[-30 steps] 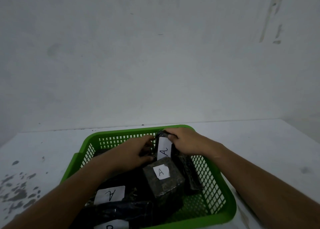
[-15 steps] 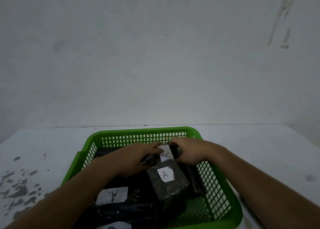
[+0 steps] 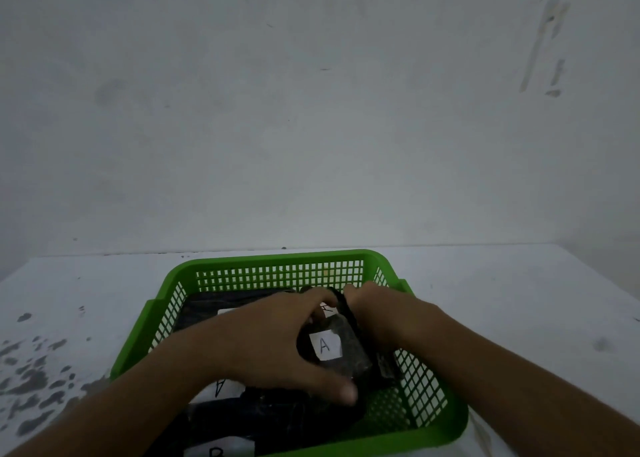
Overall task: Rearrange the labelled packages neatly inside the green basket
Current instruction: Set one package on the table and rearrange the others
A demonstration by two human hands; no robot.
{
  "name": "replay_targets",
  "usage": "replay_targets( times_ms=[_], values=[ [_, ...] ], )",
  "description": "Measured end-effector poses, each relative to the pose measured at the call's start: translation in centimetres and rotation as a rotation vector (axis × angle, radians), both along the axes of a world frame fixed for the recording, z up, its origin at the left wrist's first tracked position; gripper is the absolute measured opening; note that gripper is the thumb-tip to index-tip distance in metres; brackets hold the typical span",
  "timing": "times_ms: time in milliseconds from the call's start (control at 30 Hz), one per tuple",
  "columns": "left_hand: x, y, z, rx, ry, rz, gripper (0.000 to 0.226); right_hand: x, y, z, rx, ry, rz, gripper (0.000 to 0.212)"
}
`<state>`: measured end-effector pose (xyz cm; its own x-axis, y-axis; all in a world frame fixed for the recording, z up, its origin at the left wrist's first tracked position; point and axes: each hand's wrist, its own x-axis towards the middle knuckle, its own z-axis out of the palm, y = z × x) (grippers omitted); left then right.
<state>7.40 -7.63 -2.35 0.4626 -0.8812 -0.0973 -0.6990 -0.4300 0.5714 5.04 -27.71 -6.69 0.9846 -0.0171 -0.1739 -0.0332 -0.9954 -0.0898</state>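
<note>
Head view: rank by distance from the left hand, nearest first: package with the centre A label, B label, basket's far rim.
1. Package with the centre A label: touching, cupped by the left hand, basket middle.
2. B label: near-left edge of the green basket, below the wrist.
3. Basket's far rim: back edge, beyond both hands.

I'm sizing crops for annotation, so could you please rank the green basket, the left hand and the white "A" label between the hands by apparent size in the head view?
1. green basket, by far the largest.
2. left hand, though nearness to the camera inflates it.
3. white "A" label, smallest.
</note>
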Motion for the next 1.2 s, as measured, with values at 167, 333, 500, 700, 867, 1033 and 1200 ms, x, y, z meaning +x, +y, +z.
replay_targets(
  times_ms=[167,333,500,700,867,1033,1200],
  values=[
    [-1.1,-0.4,-1.1,0.116,-0.246,-0.083,0.105,-0.2,1.2,0.5,-0.006,0.120,-0.042,0.059],
    [-0.4,-0.2,-0.4,0.088,-0.026,-0.134,0.097,-0.5,0.0,3.5,0.061,0.206,-0.091,0.083],
    [-0.5,-0.5,0.3,0.043,0.007,-0.102,0.059,-1.2,-0.8,4.5,0.164,0.097,-0.087,0.068],
    [0.6,-0.5,-0.1,0.068,0.040,-0.058,0.055,-1.7,-0.7,4.2,-0.007,0.114,-0.034,0.054],
    [1.1,-0.7,-0.2,0.118,0.052,-0.067,0.057,-1.6,-0.1,2.8,-0.055,0.134,-0.004,0.034],
    [1.7,-0.9,-0.2,0.129,0.045,-0.098,0.054,-0.9,-0.4,2.1,-0.077,0.172,0.025,0.051],
    [2.0,-0.7,-0.2,0.097,0.214,-0.114,0.039,0.2,-0.5,2.7,0.044,0.207,0.062,0.052]
  ],
)
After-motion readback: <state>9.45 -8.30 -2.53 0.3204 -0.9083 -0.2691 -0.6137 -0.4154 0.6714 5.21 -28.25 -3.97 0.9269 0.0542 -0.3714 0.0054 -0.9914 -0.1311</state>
